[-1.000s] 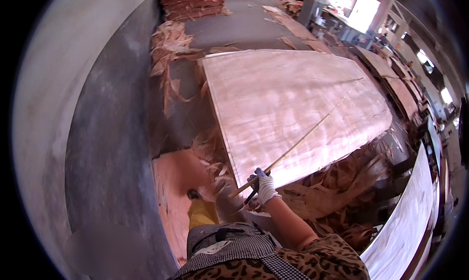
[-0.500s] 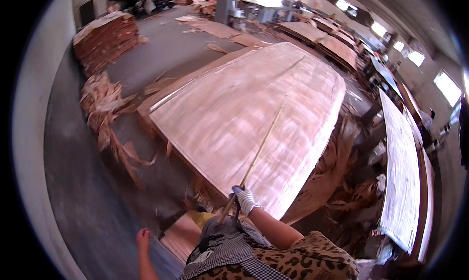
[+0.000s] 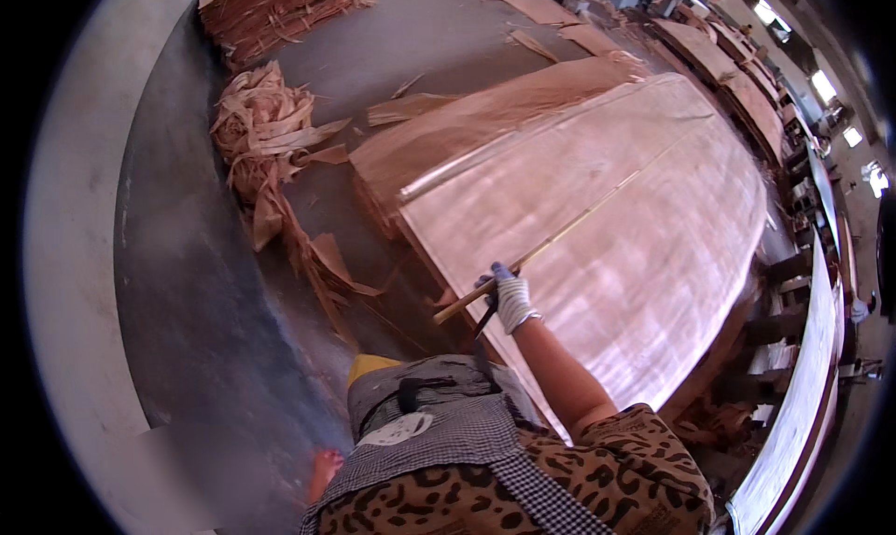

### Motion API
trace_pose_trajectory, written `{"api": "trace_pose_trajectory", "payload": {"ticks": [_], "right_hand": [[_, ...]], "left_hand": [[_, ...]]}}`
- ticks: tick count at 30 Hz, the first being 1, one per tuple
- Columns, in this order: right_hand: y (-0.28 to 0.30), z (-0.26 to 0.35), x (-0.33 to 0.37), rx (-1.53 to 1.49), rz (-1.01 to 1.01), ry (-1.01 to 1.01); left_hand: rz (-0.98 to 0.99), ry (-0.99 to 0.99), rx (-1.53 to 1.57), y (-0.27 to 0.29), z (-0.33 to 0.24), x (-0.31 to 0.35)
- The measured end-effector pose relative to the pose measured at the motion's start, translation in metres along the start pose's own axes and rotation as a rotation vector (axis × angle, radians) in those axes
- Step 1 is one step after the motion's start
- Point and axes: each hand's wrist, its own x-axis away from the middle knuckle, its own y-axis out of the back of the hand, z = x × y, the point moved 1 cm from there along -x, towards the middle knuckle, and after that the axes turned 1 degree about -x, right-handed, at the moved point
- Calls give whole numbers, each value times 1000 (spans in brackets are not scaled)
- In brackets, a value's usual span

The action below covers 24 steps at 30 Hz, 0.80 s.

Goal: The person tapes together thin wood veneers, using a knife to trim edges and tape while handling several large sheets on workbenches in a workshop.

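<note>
My right hand [image 3: 509, 297], in a white knit glove with grey-blue fingertips, is closed around a long thin bamboo stick [image 3: 569, 229]. The stick slants over a large pale pinkish wood veneer sheet [image 3: 597, 283], its thick end sticking out past my hand toward the near left. A narrow dark strip-like thing [image 3: 485, 320] hangs below the same hand; whether it is gripped cannot be told. My bare left hand [image 3: 327, 460] is low at my left side, away from the sheet. Its fingers are too small and blurred to read.
More reddish veneer [image 3: 504, 106] lies under and beyond the sheet's left edge. Crumpled veneer scraps [image 3: 266, 115] trail along the floor at left, near a tall veneer stack [image 3: 280, 13]. Long pale sheets [image 3: 793, 423] stand at right on dark supports. A grey wall [image 3: 84, 208] curves along the left.
The view has swung, so the sheet sits farther right. The stick now lies at a flatter slant, pointing more to the right. My left hand has dropped closer to my body.
</note>
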Motion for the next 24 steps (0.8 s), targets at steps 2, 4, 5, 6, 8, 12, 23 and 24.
{"api": "trace_pose_trajectory", "payload": {"ticks": [2,4,5,6,8,12,23,24], "right_hand": [[-6,13,-36,-53,-101,52],[-31,24,-63,-74,-153,90],[-41,24,-75,-81,-177,97],[-53,25,-83,-98,-241,84],[-61,17,-99,-148,-316,61],[-92,31,-130,-254,-560,259],[-228,71,-193,-165,-747,533],[-246,81,-204,-212,-754,464]], "left_hand": [[-108,193,-333,-14,-32,2],[-135,232,-433,-9,-83,-13],[-133,232,-472,-5,-112,-28],[-136,223,-506,-1,-147,-48],[-125,187,-581,15,-212,-88],[-87,-46,-722,48,-394,-193],[290,-826,-1111,-281,-799,-327],[348,-815,-1104,-289,-803,-343]]}}
